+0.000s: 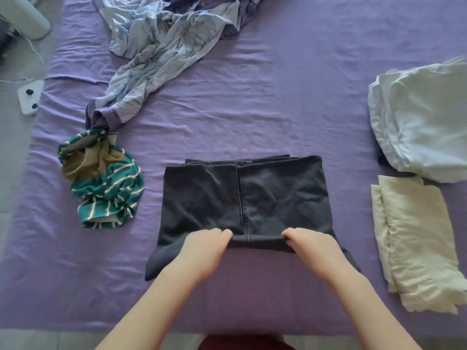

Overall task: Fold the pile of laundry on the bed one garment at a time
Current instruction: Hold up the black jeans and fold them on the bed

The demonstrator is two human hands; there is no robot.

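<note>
A dark grey pair of jeans (242, 195) lies partly folded in the middle of the purple bed (290, 109). My left hand (204, 248) and my right hand (310, 245) both grip its near edge, fingers curled under a rolled-up fold of denim between them. A crumpled green-striped garment (106, 183) lies to the left of the jeans. Farther back, a light blue floral garment (161, 46) sprawls unfolded across the bed.
At the right edge sit a folded white garment (424, 122) and, nearer, a folded cream one (414, 243). On the floor to the left lie a white power strip (30, 97) with a cable and a grey rounded object (25, 21).
</note>
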